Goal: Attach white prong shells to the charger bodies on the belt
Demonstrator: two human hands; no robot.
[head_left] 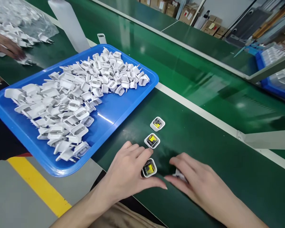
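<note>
Three small white open-topped charger housings in a slanted row on the green belt (204,139), each square with rounded corners, yellow and dark parts showing inside. Nearest housing (149,168) held upright against the belt, left hand (125,172) wrapped beside it, thumb and fingers touching its sides, grip closed on it. Middle housing (152,140) just beyond the left fingertips, far housing (157,123) a little past that. Right hand (197,180) lying palm down just right of the nearest housing, fingers curled over a small white piece (179,174), mostly hidden; grip together around it. Blue tray (123,104) to the left, heaped with white plug caps (73,98).
</note>
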